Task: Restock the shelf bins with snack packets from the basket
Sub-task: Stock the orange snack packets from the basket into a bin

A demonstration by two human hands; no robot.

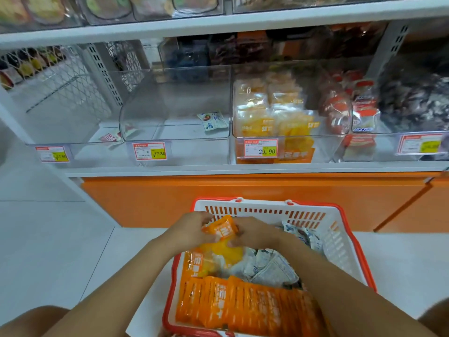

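Observation:
A white basket with a red rim (340, 239) sits on the floor below the shelf, filled with orange snack packets (243, 307) and white-blue packets (269, 266). Both hands are inside it. My left hand (192, 229) and my right hand (255, 233) grip an orange packet (222, 229) from either side, just above the pile. On the shelf, a clear bin (279, 122) holds matching orange packets. The clear bin to its left (175, 110) holds just one white-blue packet (213, 120).
More bins at the right hold red-and-white packets (359, 113) and dark ones (418, 100). A red-white packet (111, 137) lies in the far-left bin. Price tags (261, 148) line the shelf front. An orange base panel (243, 190) runs below.

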